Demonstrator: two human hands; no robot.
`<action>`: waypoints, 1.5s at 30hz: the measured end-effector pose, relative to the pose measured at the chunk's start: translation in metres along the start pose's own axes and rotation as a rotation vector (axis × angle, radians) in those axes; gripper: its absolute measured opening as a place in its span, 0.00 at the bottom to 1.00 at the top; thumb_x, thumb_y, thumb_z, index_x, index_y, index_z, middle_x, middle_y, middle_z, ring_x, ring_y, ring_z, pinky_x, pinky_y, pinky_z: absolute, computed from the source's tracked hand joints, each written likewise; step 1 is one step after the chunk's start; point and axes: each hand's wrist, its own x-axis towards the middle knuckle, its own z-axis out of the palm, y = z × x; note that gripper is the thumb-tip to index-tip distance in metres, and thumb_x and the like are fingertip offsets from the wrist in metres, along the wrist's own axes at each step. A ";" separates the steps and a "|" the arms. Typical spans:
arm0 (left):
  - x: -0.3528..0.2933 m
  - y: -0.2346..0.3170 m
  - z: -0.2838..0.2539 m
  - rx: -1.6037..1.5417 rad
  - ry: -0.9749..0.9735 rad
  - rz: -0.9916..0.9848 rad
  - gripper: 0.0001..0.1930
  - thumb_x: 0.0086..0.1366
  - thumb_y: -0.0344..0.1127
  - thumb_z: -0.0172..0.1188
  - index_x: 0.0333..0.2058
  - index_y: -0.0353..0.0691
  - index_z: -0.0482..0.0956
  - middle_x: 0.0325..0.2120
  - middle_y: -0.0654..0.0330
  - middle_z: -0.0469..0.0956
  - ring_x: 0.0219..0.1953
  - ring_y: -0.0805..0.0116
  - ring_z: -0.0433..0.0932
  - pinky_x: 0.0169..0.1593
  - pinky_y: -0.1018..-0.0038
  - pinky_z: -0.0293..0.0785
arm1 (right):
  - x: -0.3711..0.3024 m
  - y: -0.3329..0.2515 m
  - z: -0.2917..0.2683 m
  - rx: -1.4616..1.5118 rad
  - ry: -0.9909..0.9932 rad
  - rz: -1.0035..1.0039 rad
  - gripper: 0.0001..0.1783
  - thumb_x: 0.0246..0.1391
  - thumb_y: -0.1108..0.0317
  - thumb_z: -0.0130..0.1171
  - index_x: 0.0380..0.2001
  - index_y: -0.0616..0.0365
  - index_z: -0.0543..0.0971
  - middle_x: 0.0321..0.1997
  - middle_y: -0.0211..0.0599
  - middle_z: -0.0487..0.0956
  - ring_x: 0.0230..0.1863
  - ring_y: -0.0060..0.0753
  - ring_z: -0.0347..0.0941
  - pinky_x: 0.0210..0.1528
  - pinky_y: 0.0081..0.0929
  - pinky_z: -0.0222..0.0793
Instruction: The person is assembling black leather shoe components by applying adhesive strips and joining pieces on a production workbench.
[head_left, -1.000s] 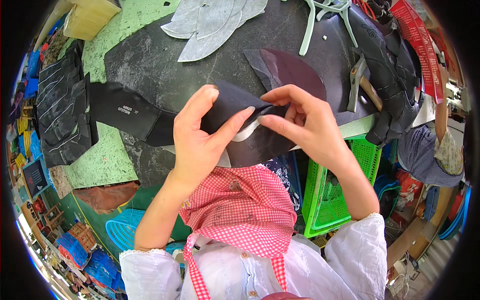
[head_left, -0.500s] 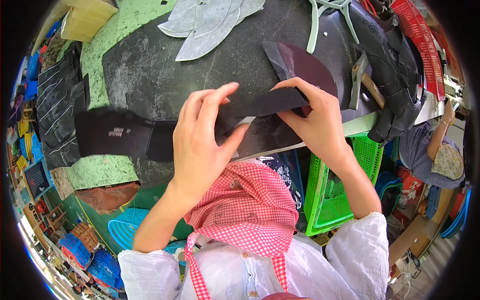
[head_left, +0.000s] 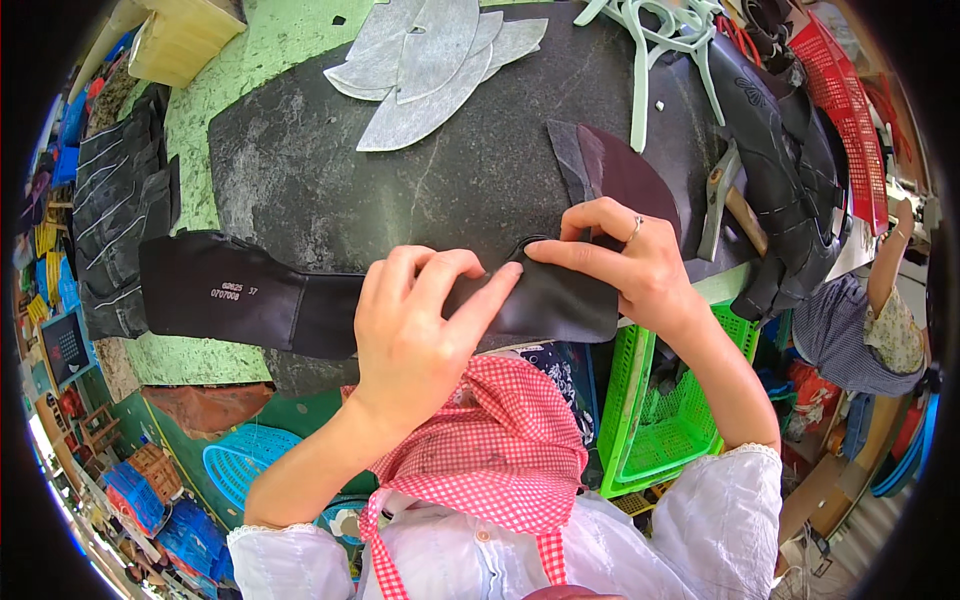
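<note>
A long black leather piece [head_left: 560,305], which looks like a shoe upper part, lies across a dark mat [head_left: 330,200] near the table's front edge. Its wide left end carries small pale print. My left hand [head_left: 415,320] is closed on the middle of it, thumb and curled fingers at its upper edge. My right hand [head_left: 635,260], with a ring on one finger, pinches the same edge just to the right, where the leather makes a small fold. The fingertips of both hands nearly meet there. The leather's underside is hidden.
Grey-white curved pieces [head_left: 440,60] are stacked at the back. A maroon piece [head_left: 630,175], a hammer [head_left: 740,210], pale green straps [head_left: 640,80] and black strappy uppers [head_left: 790,170] lie to the right. Black pieces [head_left: 120,220] sit left. A green basket [head_left: 625,400] stands below; another person [head_left: 865,320] is at far right.
The raised right part of the leather has come down flat toward the mat. My right fingers went from holding its lifted end to pinching the upper edge, and my left hand moved lower.
</note>
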 end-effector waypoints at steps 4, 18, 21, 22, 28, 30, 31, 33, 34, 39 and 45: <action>0.005 0.006 -0.001 0.076 -0.029 0.064 0.29 0.42 0.28 0.65 0.49 0.47 0.88 0.40 0.63 0.77 0.42 0.59 0.75 0.44 0.64 0.75 | -0.004 -0.010 -0.011 -0.021 -0.077 0.111 0.28 0.38 0.78 0.59 0.47 0.50 0.89 0.39 0.37 0.78 0.42 0.41 0.80 0.44 0.35 0.77; -0.006 -0.012 -0.056 0.006 -0.242 -0.041 0.41 0.36 0.21 0.71 0.58 0.43 0.82 0.42 0.57 0.77 0.43 0.55 0.78 0.46 0.61 0.78 | -0.005 -0.070 -0.017 -0.071 -0.259 0.227 0.42 0.41 0.65 0.72 0.63 0.63 0.73 0.68 0.46 0.74 0.68 0.49 0.70 0.73 0.50 0.61; -0.009 -0.019 -0.050 0.038 -0.225 -0.029 0.41 0.37 0.22 0.71 0.58 0.44 0.81 0.42 0.57 0.77 0.43 0.55 0.78 0.46 0.60 0.77 | 0.011 -0.074 0.015 0.050 -0.117 0.163 0.35 0.44 0.68 0.69 0.58 0.64 0.76 0.62 0.48 0.78 0.60 0.52 0.75 0.64 0.45 0.71; -0.004 -0.017 -0.051 0.032 -0.210 -0.018 0.36 0.38 0.23 0.71 0.53 0.43 0.84 0.41 0.59 0.78 0.42 0.56 0.78 0.45 0.62 0.77 | 0.011 -0.068 0.022 0.033 -0.094 0.090 0.30 0.46 0.70 0.66 0.56 0.65 0.77 0.59 0.48 0.80 0.58 0.51 0.77 0.62 0.43 0.74; -0.010 -0.016 -0.040 0.169 -0.117 0.103 0.18 0.46 0.29 0.67 0.40 0.44 0.88 0.37 0.63 0.80 0.42 0.61 0.80 0.43 0.66 0.79 | 0.008 -0.075 0.023 0.161 -0.124 0.113 0.22 0.50 0.77 0.63 0.51 0.64 0.82 0.53 0.46 0.84 0.56 0.48 0.82 0.64 0.45 0.76; -0.015 -0.017 -0.041 0.248 -0.111 0.167 0.16 0.51 0.31 0.63 0.41 0.42 0.88 0.41 0.62 0.83 0.44 0.61 0.82 0.46 0.68 0.82 | 0.004 -0.082 0.025 0.090 -0.128 0.068 0.24 0.49 0.74 0.62 0.52 0.66 0.81 0.55 0.48 0.83 0.58 0.47 0.80 0.66 0.44 0.75; -0.018 -0.018 -0.043 0.244 -0.114 0.164 0.16 0.51 0.31 0.63 0.41 0.42 0.88 0.41 0.62 0.83 0.44 0.61 0.82 0.46 0.68 0.82 | 0.002 -0.084 0.025 0.014 -0.126 0.019 0.26 0.49 0.72 0.61 0.53 0.67 0.79 0.58 0.49 0.81 0.60 0.47 0.79 0.67 0.44 0.74; -0.028 -0.023 -0.052 0.257 -0.176 0.222 0.17 0.53 0.30 0.63 0.43 0.38 0.87 0.47 0.60 0.84 0.50 0.60 0.83 0.51 0.67 0.83 | -0.010 -0.087 0.021 0.003 -0.171 0.024 0.27 0.48 0.71 0.62 0.54 0.68 0.79 0.60 0.49 0.80 0.64 0.47 0.77 0.69 0.46 0.71; -0.032 -0.025 -0.065 0.194 -0.274 0.208 0.17 0.55 0.27 0.64 0.45 0.35 0.86 0.52 0.57 0.84 0.55 0.60 0.83 0.59 0.63 0.80 | -0.020 -0.089 0.013 -0.027 -0.215 0.058 0.27 0.48 0.71 0.61 0.54 0.68 0.79 0.59 0.48 0.80 0.64 0.48 0.76 0.70 0.47 0.71; -0.040 -0.038 -0.086 0.217 -0.367 0.214 0.22 0.53 0.25 0.68 0.49 0.36 0.85 0.54 0.56 0.83 0.58 0.60 0.82 0.67 0.57 0.72 | -0.013 -0.103 0.007 -0.032 -0.171 0.185 0.28 0.46 0.70 0.69 0.54 0.67 0.80 0.57 0.48 0.81 0.57 0.50 0.78 0.60 0.41 0.77; -0.010 -0.072 -0.116 0.012 -0.450 0.198 0.30 0.52 0.24 0.63 0.57 0.41 0.81 0.59 0.60 0.79 0.62 0.62 0.77 0.68 0.52 0.68 | 0.028 -0.110 0.054 -0.010 -0.193 0.209 0.40 0.47 0.62 0.71 0.65 0.58 0.74 0.55 0.35 0.72 0.49 0.38 0.70 0.50 0.35 0.68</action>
